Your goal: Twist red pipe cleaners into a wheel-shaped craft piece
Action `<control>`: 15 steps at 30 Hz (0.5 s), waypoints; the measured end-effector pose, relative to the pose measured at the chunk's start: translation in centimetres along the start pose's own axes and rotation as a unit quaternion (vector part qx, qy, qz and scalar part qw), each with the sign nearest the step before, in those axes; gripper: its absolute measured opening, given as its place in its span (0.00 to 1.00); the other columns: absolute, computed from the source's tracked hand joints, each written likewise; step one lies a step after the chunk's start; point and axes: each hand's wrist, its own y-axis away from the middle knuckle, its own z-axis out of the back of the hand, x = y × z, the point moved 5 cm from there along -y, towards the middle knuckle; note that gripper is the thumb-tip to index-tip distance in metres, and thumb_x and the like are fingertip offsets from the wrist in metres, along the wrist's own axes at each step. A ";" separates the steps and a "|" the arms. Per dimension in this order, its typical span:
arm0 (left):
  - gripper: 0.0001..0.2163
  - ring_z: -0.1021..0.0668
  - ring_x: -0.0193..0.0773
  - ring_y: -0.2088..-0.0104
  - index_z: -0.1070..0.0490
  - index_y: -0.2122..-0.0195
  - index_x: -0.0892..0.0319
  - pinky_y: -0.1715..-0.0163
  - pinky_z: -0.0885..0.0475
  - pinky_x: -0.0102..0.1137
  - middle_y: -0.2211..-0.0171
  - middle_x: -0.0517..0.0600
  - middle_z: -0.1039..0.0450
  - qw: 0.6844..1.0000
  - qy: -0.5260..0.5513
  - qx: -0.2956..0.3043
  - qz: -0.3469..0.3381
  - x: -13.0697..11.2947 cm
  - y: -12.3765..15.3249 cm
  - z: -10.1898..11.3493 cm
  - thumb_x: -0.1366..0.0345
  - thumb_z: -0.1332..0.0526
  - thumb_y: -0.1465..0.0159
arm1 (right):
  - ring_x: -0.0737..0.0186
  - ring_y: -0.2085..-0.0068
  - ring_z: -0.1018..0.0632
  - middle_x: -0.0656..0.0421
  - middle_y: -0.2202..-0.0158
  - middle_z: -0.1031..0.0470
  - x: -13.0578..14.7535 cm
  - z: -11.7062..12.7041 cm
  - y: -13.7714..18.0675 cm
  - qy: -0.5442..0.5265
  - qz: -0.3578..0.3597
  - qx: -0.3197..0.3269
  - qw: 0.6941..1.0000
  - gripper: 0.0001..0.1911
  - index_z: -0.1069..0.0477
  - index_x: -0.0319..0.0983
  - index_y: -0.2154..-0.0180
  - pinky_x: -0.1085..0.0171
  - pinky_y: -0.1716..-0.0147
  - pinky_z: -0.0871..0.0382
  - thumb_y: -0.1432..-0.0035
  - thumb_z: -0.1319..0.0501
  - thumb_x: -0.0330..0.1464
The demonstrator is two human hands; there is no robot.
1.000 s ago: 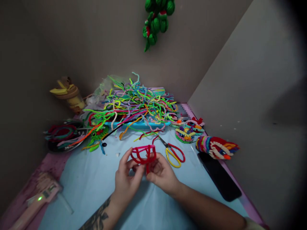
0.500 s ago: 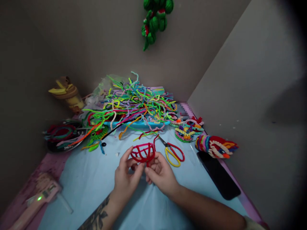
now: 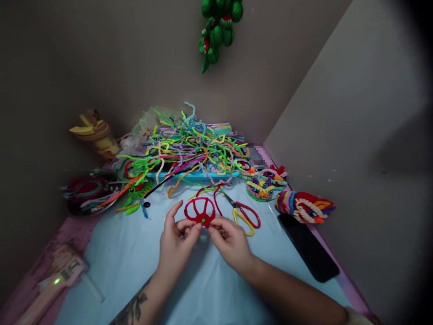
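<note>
The left hand [image 3: 179, 239] pinches the lower edge of a red pipe-cleaner frame [image 3: 200, 218] between thumb and fingers, index finger raised; the right hand [image 3: 232, 243] pinches its lower right. The spoked frame, green at its hub, sits between both hands' fingertips. Red-and-yellow-handled scissors [image 3: 238, 206] lie just beyond the right hand, a smartphone [image 3: 309, 248] farther right; a pink glue gun [image 3: 64, 276] rests well left of the left hand.

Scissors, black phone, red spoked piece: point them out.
Scissors [image 3: 235, 205], head view: around the pivot.
Black phone [image 3: 308, 248], head view: middle of its upper face.
Red spoked piece [image 3: 199, 219], head view: its solid lower part.
</note>
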 end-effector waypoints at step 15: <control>0.29 0.29 0.28 0.79 0.46 0.45 0.56 0.77 0.36 0.22 0.77 0.41 0.29 0.998 0.024 0.042 0.031 1.1 -0.5 -0.5 0.64 0.36 0.46 | 0.69 0.74 0.35 0.64 0.77 0.36 -2.3 -1.1 -0.6 -0.234 -0.175 0.021 0.956 0.10 0.35 0.38 0.76 0.69 0.73 0.42 0.50 0.37 0.36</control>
